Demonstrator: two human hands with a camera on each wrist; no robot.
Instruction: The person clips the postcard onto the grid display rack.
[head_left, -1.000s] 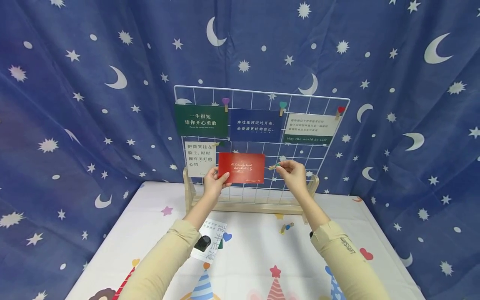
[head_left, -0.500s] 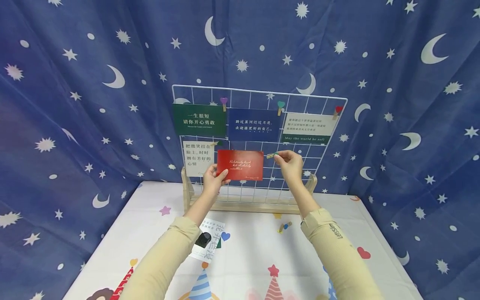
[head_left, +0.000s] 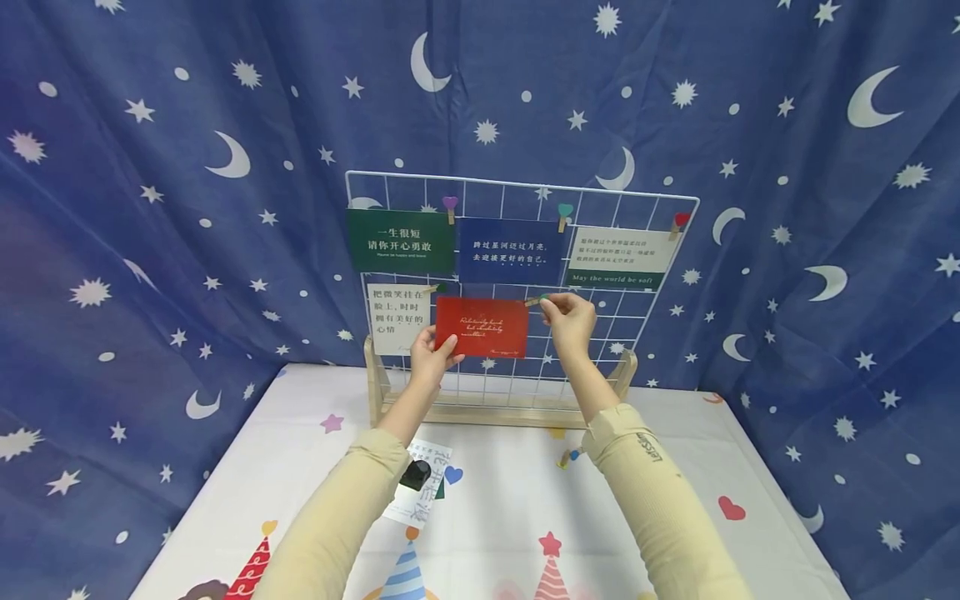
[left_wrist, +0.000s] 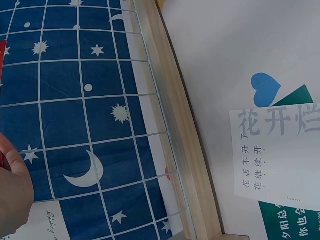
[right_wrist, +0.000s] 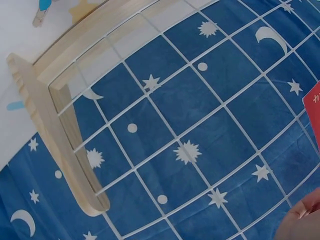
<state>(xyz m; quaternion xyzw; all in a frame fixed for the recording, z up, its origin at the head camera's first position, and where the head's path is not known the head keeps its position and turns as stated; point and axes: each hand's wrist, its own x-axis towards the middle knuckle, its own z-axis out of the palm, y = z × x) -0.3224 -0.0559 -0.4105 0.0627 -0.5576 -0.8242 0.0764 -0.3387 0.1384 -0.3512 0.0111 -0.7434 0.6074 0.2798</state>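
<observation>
In the head view my left hand (head_left: 432, 358) grips the lower left corner of a red card (head_left: 491, 327), thumb in front. The card is held up against the white wire grid (head_left: 600, 329), below a blue card (head_left: 510, 252). My right hand (head_left: 572, 323) pinches a small wooden clothespin (head_left: 533, 301) with a green end, its tip at the card's upper right corner. Left of the red card hangs a white card (head_left: 400, 319) with a clothespin on its top edge. Each wrist view catches only part of its hand and a sliver of the red card (right_wrist: 314, 111).
A green card (head_left: 401, 242) and a white-and-green card (head_left: 621, 257) hang in the grid's top row by heart clothespins. The grid stands in a wooden base (head_left: 495, 415). On the table lie a printed white card (left_wrist: 277, 160), a green card (left_wrist: 272, 220) beneath it, and loose clothespins (head_left: 567, 457).
The red card has risen slightly against the grid in my left hand. My right hand has moved up and left, bringing the clothespin to the card's upper right corner.
</observation>
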